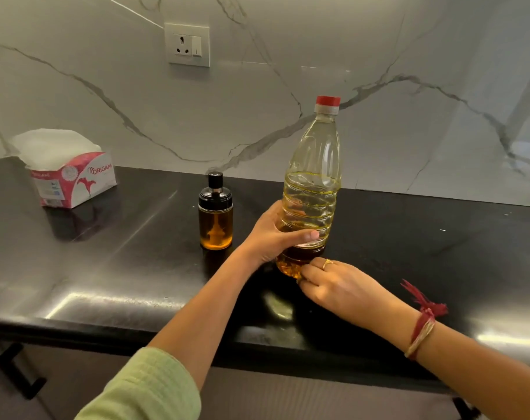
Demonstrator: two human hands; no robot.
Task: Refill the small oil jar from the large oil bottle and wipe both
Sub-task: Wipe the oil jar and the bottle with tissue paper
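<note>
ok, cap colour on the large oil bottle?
Red cap on the large oil bottle, above a silvery neck band. Head view shows it best.

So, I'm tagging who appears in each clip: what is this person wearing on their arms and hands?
The left arm has a light green textured sleeve ending near the elbow; the left hand shows no jewellery. The right hand wears a gold ring on one finger, and its wrist carries a red and pale thread band with a frayed red tail. No right sleeve shows.

Soft, even light. Bright white glare streaks the near edge of the shiny black counter (112, 268). Edges bend.
</note>
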